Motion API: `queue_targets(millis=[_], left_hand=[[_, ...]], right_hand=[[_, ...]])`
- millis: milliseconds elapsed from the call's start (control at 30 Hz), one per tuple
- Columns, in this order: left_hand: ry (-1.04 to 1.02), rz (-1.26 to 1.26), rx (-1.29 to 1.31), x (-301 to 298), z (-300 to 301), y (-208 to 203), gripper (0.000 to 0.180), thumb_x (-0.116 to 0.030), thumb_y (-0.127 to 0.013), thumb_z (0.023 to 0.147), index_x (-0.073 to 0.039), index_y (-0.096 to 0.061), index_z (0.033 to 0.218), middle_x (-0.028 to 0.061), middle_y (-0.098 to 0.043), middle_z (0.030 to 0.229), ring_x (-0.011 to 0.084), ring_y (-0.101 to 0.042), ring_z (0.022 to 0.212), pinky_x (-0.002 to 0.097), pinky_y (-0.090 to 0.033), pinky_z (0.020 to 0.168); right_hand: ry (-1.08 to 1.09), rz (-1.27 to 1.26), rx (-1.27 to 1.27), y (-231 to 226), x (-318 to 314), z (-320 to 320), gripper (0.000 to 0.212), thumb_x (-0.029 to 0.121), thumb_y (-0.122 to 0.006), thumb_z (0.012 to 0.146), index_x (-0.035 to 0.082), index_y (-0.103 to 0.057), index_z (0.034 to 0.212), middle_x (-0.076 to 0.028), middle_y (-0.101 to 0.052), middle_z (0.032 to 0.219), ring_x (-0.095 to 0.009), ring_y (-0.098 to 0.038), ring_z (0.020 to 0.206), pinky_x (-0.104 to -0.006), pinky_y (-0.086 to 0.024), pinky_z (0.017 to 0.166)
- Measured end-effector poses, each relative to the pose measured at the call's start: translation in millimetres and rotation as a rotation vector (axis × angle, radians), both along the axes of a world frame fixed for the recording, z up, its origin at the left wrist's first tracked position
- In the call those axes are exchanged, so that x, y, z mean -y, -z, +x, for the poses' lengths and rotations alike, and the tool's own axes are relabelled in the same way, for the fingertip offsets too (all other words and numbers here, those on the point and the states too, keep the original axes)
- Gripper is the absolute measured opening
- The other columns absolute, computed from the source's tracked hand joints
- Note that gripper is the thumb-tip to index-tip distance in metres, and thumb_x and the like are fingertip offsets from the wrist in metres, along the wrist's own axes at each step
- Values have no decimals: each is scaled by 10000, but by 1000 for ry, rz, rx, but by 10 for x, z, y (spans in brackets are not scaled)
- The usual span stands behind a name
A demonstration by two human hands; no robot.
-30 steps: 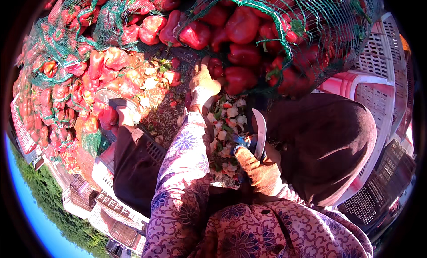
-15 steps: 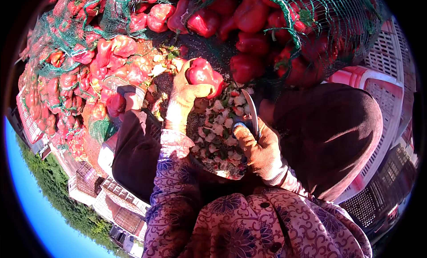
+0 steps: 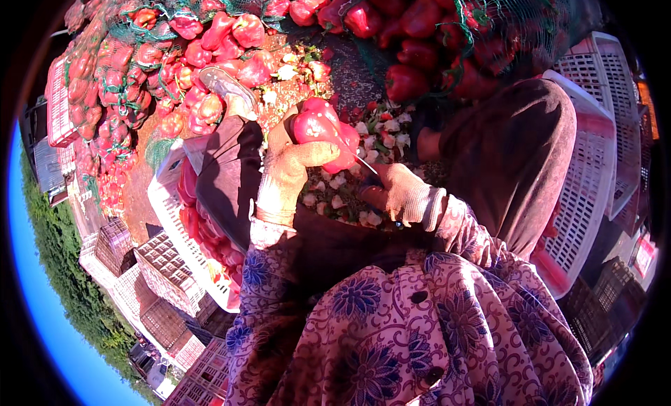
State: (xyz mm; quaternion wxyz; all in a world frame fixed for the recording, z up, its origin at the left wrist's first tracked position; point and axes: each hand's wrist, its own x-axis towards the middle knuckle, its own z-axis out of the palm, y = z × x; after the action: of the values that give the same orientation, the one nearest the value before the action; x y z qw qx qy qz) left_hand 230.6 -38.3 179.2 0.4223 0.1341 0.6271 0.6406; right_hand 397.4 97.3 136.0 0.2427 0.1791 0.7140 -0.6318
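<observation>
In a pale work glove, my left hand (image 3: 291, 161) is closed round a red bell pepper (image 3: 316, 128) held up in front of me. My right hand (image 3: 404, 193), gloved too, grips a knife. The thin knife blade (image 3: 365, 165) points up and left, its tip at the lower right side of the pepper; whether it has gone in I cannot tell. The knife's handle is hidden in my fist. Beneath both hands lies a heap of cut-off pale pepper cores (image 3: 337, 193) with green and red bits.
Green net sacks (image 3: 514, 28) of red peppers are heaped ahead and to the left, with loose peppers (image 3: 225, 41) beside my shoe (image 3: 228, 88). A white crate (image 3: 168, 196) holding peppers stands left of my leg; another white crate (image 3: 583, 189) stands at the right. More stacked crates (image 3: 168, 266) are behind left.
My right hand has turned and brought the knife blade from upright beside the pepper to the pepper's lower right side. My left hand keeps its hold. The whole view has shifted.
</observation>
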Motion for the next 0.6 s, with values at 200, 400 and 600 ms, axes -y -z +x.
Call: queue_targets(millis=[200, 400, 600], left_hand=[[-171, 230, 115, 205, -12, -183, 580, -85, -689, 664, 49, -531, 1206, 147, -620, 1095, 291, -617, 1022, 397, -495, 914], [-172, 189, 117, 49, 317, -62, 635, -239, -792, 754, 14, -525, 1271, 102, -603, 1196, 199, -579, 1067, 335, -431, 972], [-31, -56, -155, -27, 657, -194, 479, -242, -709, 839, 11, -553, 1215, 71, -637, 1085, 162, -597, 983, 309, -474, 864]], right_hand=[[489, -294, 17, -243, -82, -33, 403, 216, -697, 844, 37, -577, 1184, -55, -583, 819, -168, -590, 746, -303, -496, 670], [445, -333, -452, -158, -174, -255, 620, 272, -890, 657, -1, -584, 1123, -45, -637, 992, -111, -570, 904, -270, -494, 808], [451, -298, -515, -133, -95, -153, 534, 335, -797, 758, 10, -584, 1123, -74, -647, 989, -163, -600, 915, -351, -516, 846]])
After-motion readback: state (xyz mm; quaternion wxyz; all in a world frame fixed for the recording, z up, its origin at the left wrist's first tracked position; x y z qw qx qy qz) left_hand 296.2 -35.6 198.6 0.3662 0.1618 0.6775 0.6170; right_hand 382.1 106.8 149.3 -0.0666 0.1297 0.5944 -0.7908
